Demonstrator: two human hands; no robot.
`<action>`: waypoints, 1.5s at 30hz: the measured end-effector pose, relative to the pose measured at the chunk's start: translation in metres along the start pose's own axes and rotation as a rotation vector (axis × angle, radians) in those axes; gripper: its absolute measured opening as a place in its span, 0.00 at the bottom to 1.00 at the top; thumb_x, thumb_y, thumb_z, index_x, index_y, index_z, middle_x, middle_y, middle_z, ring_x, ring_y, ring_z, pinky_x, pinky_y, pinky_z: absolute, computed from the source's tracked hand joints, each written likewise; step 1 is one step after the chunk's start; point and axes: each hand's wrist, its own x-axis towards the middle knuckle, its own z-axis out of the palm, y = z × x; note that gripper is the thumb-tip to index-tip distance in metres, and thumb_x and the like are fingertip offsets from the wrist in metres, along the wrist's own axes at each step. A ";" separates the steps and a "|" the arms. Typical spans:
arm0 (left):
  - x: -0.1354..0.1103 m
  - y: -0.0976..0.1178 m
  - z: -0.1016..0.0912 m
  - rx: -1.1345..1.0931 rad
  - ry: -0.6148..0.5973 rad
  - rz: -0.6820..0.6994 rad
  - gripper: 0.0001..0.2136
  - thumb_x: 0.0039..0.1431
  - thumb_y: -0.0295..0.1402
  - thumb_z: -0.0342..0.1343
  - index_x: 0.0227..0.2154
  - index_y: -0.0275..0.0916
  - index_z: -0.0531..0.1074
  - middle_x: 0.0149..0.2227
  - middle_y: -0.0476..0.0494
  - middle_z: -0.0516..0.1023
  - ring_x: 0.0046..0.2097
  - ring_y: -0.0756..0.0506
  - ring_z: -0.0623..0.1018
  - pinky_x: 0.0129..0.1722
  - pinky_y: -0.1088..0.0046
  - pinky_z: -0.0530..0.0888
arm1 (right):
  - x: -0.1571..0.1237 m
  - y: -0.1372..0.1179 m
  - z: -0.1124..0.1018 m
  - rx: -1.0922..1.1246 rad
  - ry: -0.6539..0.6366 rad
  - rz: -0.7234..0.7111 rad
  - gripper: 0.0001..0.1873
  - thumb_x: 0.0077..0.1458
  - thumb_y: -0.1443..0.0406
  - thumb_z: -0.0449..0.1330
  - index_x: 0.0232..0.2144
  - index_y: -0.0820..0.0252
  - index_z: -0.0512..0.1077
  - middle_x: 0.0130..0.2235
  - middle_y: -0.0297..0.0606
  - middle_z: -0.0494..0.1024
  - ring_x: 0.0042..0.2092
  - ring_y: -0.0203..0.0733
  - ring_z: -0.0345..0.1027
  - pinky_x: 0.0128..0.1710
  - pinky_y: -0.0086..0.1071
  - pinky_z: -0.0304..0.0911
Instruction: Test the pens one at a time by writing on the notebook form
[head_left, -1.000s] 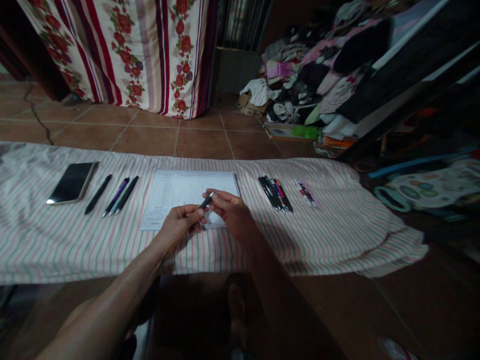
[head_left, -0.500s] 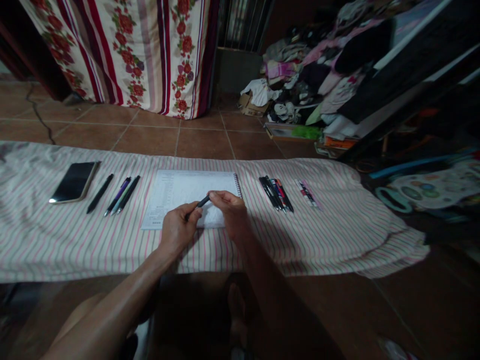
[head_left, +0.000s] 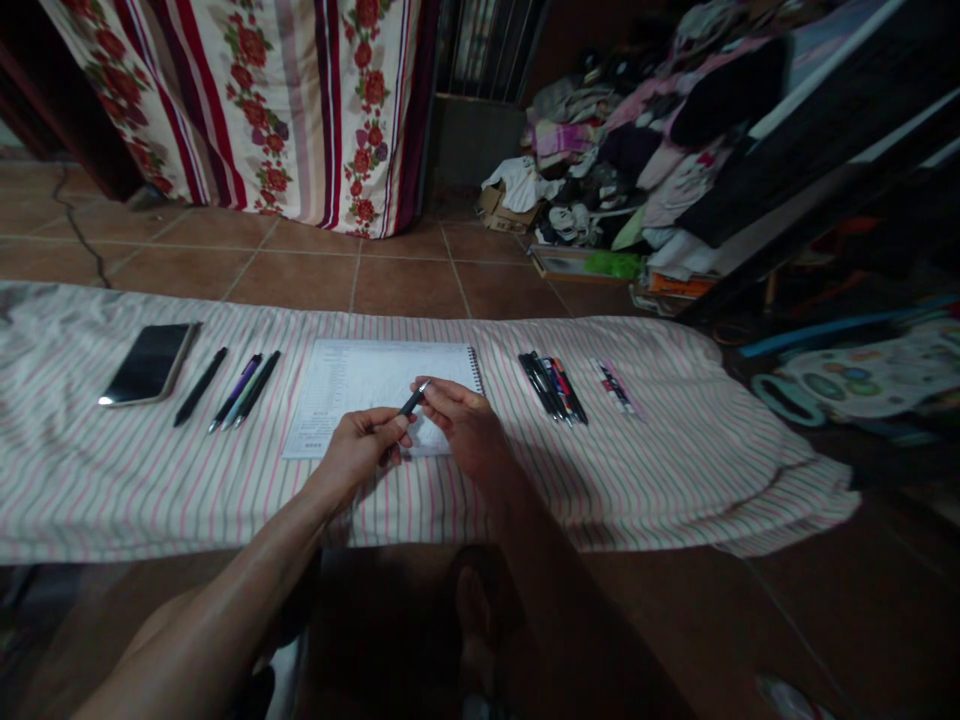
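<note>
pen (head_left: pixel 413 402), one, in two hands (head_left: pixel 358 441), over one notebook (head_left: pixel 382 372)

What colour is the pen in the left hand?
The pen is black or very dark, with a shiny silvery tip; the head view shows it best.

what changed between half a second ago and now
The silver end of the slim black pen, hidden by the right hand half a second ago, now shows. The left hand still holds the pen. The white spiral-bound notebook and black rectangular phone stayed put.
</note>
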 end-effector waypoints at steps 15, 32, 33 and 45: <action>-0.002 -0.013 -0.006 0.985 0.310 0.379 0.15 0.59 0.37 0.47 0.43 0.39 0.75 0.33 0.42 0.78 0.34 0.44 0.76 0.33 0.71 0.67 | 0.001 0.006 0.008 -0.128 0.168 -0.132 0.12 0.38 0.58 0.66 0.26 0.60 0.76 0.28 0.33 0.78 0.33 0.37 0.69 0.39 0.32 0.61; 0.004 -0.005 0.000 0.080 0.048 0.036 0.16 0.44 0.41 0.59 0.31 0.32 0.75 0.19 0.50 0.71 0.18 0.54 0.65 0.19 0.77 0.60 | 0.002 0.006 0.002 0.019 0.067 -0.010 0.14 0.39 0.59 0.66 0.32 0.57 0.78 0.35 0.35 0.78 0.38 0.37 0.70 0.42 0.32 0.62; 0.003 -0.003 0.000 0.064 0.044 0.026 0.16 0.43 0.41 0.60 0.30 0.32 0.75 0.19 0.50 0.71 0.18 0.54 0.66 0.19 0.77 0.60 | 0.001 0.005 0.002 0.028 0.060 -0.007 0.14 0.39 0.60 0.66 0.32 0.57 0.78 0.36 0.36 0.78 0.38 0.37 0.70 0.42 0.32 0.62; 0.005 -0.013 -0.005 0.363 0.129 0.226 0.15 0.52 0.40 0.53 0.38 0.35 0.75 0.24 0.48 0.74 0.23 0.50 0.70 0.25 0.74 0.67 | -0.003 0.001 0.005 0.029 0.010 -0.020 0.12 0.41 0.59 0.65 0.31 0.57 0.78 0.38 0.36 0.79 0.41 0.39 0.70 0.45 0.34 0.61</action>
